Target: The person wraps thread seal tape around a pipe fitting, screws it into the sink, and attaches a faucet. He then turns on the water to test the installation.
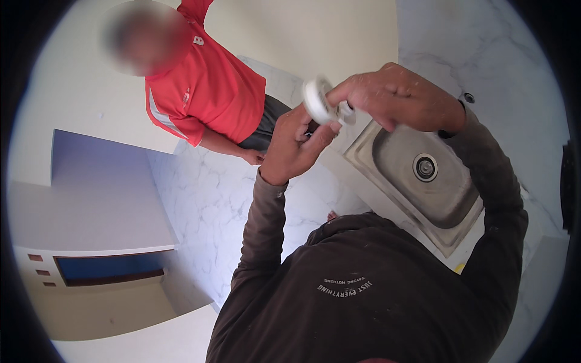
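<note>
A white, round spool (318,101) that looks like a roll of thread seal tape is held up in front of me, slightly blurred. My left hand (295,144) grips it between thumb and fingers from the near left side. My right hand (402,100) meets it from the right, the index finger reaching to the spool and the other fingers curled. Between the hands a small pale, shiny piece (347,113) shows, partly covered by fingers. Whatever the right fingers pinch is hidden.
Below my right forearm lies a steel sink (387,187) with a round drain (425,167). A small dark wall outlet (469,97) sits beyond it. At the far left stands a person in a red shirt (212,85). Marble-patterned floor (206,199) lies between us.
</note>
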A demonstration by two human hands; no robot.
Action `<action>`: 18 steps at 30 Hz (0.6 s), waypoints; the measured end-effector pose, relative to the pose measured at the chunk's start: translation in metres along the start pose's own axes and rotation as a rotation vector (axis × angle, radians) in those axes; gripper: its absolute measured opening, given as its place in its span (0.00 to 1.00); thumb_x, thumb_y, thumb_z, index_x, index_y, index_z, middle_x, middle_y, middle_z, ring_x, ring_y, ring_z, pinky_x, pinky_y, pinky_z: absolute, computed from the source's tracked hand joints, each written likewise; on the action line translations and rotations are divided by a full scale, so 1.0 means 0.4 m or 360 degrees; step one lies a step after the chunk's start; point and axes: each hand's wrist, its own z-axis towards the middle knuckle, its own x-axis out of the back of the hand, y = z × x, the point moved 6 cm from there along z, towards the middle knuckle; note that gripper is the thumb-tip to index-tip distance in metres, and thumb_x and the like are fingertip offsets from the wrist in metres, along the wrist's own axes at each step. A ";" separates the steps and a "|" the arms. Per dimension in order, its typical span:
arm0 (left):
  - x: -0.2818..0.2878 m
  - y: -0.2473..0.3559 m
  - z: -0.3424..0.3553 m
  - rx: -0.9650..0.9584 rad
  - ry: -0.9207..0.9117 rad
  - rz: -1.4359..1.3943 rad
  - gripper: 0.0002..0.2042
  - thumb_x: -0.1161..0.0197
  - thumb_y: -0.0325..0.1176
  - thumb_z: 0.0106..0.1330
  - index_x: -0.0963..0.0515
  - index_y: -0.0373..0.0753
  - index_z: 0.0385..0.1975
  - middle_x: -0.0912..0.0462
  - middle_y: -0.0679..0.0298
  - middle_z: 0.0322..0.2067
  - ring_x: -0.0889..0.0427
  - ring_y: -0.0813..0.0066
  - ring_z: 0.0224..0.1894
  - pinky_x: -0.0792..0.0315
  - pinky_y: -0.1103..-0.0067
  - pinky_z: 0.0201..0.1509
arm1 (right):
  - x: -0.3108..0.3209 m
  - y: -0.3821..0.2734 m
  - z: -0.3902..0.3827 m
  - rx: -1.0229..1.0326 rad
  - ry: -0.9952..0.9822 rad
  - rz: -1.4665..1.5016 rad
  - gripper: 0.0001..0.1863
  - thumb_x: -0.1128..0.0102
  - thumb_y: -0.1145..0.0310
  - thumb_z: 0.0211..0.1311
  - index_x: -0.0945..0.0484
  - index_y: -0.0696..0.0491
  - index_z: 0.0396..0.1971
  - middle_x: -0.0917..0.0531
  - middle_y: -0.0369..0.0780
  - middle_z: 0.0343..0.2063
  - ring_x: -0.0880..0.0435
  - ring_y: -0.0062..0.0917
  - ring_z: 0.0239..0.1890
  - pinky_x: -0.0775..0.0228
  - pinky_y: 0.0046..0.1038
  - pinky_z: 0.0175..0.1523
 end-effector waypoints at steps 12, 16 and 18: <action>-0.038 -0.005 -0.034 0.0075 -0.0236 -0.0503 0.15 0.37 0.30 0.75 0.25 0.28 0.55 0.17 0.62 0.38 0.20 0.82 0.37 0.24 0.81 0.43 | -0.002 -0.062 0.014 0.0948 0.0212 -0.1663 0.18 0.30 0.69 0.59 0.17 0.50 0.50 0.17 0.37 0.38 0.22 0.35 0.35 0.26 0.35 0.43; -0.066 -0.004 -0.040 0.0022 -0.0262 -0.0420 0.15 0.37 0.30 0.75 0.25 0.30 0.56 0.17 0.62 0.39 0.19 0.82 0.38 0.24 0.81 0.43 | -0.010 -0.038 -0.008 0.0983 0.0287 -0.1741 0.20 0.27 0.70 0.56 0.18 0.52 0.49 0.16 0.37 0.35 0.22 0.34 0.32 0.26 0.34 0.40; -0.088 -0.006 -0.045 0.0012 -0.0228 -0.0441 0.14 0.37 0.30 0.75 0.25 0.30 0.56 0.17 0.62 0.38 0.20 0.82 0.37 0.25 0.82 0.43 | -0.009 -0.021 -0.035 0.1004 0.0402 -0.1829 0.20 0.25 0.70 0.55 0.19 0.53 0.49 0.16 0.37 0.32 0.22 0.34 0.30 0.26 0.34 0.37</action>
